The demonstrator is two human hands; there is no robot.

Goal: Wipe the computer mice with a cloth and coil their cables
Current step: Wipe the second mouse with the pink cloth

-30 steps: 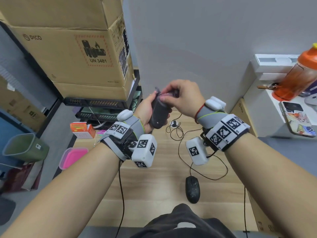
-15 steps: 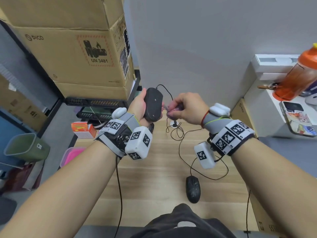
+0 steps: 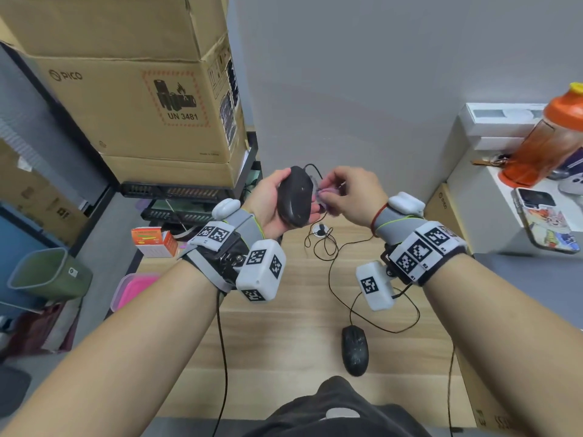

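Surface: light wooden table (image 3: pixel 284 326) below both raised hands.
Second mouse (image 3: pixel 355 354): black, lying below and right of the grip.
Its cable (image 3: pixel 329 272): loose loops on the wood directly beneath the grip.

Both hands are up in the air above the wooden table (image 3: pixel 284 326). Under the fingers, bare wood shows between the two arms. A thin black cable (image 3: pixel 329 272) loops there, right below the right hand (image 3: pixel 350 197). A second mouse (image 3: pixel 355 350) lies nearer the body. Just past the fingers stands a grey wall (image 3: pixel 362 89). Left of the left hand (image 3: pixel 268 205), big cardboard boxes (image 3: pixel 132 102) block the way.
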